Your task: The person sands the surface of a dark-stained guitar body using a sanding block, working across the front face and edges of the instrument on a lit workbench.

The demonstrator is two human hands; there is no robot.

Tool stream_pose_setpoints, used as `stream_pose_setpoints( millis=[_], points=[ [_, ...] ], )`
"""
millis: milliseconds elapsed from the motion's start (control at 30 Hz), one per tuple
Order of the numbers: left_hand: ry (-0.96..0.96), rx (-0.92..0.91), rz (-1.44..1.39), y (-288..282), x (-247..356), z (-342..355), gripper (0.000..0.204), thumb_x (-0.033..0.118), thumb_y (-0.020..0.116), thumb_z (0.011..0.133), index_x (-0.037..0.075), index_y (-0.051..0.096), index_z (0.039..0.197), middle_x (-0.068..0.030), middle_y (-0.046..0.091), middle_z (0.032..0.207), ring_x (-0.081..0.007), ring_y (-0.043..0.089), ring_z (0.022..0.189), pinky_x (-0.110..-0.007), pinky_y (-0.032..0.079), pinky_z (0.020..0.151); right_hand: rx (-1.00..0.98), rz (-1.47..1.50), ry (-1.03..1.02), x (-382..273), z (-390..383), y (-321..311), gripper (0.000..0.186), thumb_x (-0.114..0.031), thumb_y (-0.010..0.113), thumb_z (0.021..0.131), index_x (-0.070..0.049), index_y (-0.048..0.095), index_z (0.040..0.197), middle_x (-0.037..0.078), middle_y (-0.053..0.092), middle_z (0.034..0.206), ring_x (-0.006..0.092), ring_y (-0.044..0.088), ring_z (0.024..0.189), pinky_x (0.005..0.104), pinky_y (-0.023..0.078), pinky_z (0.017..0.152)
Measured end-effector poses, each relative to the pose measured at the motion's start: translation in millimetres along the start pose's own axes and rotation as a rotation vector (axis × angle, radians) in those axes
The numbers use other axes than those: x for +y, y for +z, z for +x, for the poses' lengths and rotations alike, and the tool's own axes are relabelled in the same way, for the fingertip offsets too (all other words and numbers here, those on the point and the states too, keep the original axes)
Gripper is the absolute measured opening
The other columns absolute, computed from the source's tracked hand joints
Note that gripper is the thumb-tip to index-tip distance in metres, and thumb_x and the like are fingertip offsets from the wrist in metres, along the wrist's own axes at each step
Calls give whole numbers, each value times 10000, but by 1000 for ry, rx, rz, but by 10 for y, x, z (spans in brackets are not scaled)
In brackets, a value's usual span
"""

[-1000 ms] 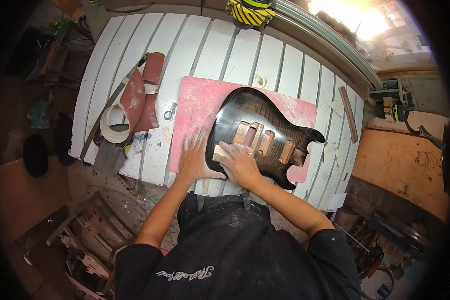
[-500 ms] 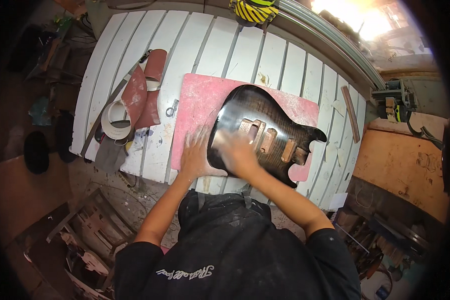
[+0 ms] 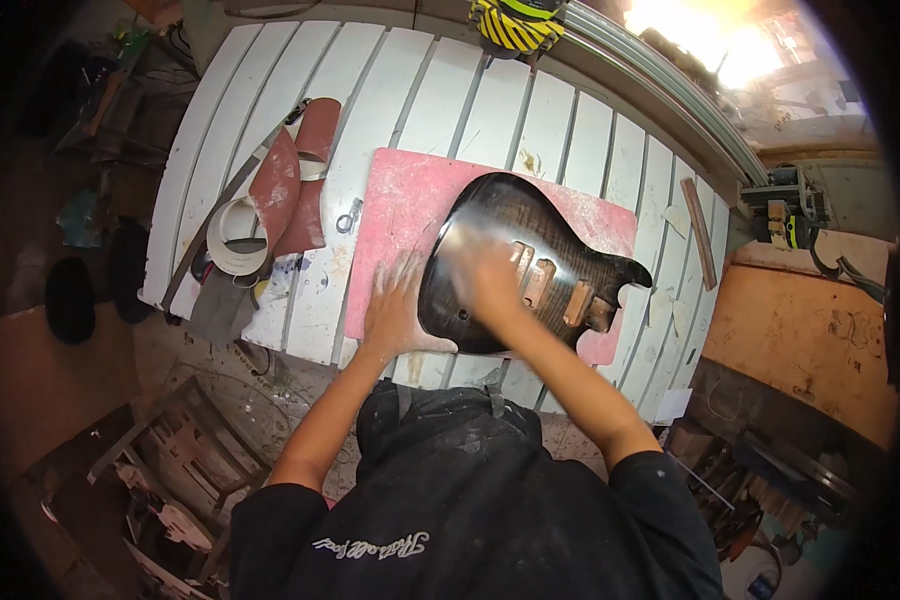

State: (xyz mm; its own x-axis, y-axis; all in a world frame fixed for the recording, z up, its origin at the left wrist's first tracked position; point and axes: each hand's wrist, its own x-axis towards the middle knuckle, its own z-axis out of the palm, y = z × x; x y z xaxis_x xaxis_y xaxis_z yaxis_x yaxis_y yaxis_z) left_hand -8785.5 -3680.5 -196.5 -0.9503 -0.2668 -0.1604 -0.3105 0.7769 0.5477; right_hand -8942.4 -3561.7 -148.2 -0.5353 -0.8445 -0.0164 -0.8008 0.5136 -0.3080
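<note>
A dark glossy electric guitar body [image 3: 540, 225] with bare wood cavities lies on a dusty pink mat [image 3: 405, 180]. My left hand [image 3: 395, 305] rests with fingers spread at the body's left edge, over the mat. My right hand [image 3: 485, 275] is on the upper left face of the body, smeared by motion, so its fingers and anything under them cannot be made out.
The white slatted table [image 3: 350, 70] bears reddish abrasive rolls and strips [image 3: 275, 190] at left and a thin wooden stick [image 3: 698, 230] at right. A yellow-and-black striped object [image 3: 515, 25] is beyond the far edge. An orange board [image 3: 800, 330] stands at right.
My right hand has moved up along the body's face from lower left, where it held a small pale block a second ago. My left hand stays beside the body.
</note>
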Motion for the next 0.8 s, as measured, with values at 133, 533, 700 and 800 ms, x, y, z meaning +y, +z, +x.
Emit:
stream_pose_setpoints(
  millis=[133, 533, 700, 800],
  points=[
    [33, 32, 8, 128, -81, -26, 1603, 837, 846, 444, -49, 240, 1635, -242, 307, 1690, -360, 224, 1604, -590, 68, 1306, 85, 141, -255, -107, -473, 238, 247, -215, 704, 922, -190, 750, 1163, 127, 599, 1464, 396, 607, 1174, 525, 508, 940],
    [17, 24, -17, 11, -3, -14, 1627, 834, 854, 424, -66, 236, 1630, -254, 318, 1682, -385, 243, 1593, -585, 81, 1304, -82, -31, 31, 26, 182, -57, 252, -190, 718, 893, -172, 782, 1136, 155, 625, 1424, 385, 604, 1171, 566, 473, 964],
    [15, 1, -19, 42, -25, -13, 1607, 838, 843, 445, -50, 234, 1638, -230, 311, 1694, -353, 226, 1605, -582, 70, 1308, 88, 135, -270, -28, -338, 201, 267, -237, 721, 895, -177, 753, 1153, 106, 607, 1408, 338, 605, 1134, 572, 482, 945],
    [-14, -28, 12, -7, 3, -32, 1604, 834, 847, 441, -54, 246, 1632, -233, 315, 1691, -354, 226, 1605, -580, 69, 1308, 27, 89, -80, 191, 238, 31, 247, -229, 699, 926, -207, 759, 1165, 92, 607, 1428, 343, 602, 1132, 568, 469, 964]
  ],
)
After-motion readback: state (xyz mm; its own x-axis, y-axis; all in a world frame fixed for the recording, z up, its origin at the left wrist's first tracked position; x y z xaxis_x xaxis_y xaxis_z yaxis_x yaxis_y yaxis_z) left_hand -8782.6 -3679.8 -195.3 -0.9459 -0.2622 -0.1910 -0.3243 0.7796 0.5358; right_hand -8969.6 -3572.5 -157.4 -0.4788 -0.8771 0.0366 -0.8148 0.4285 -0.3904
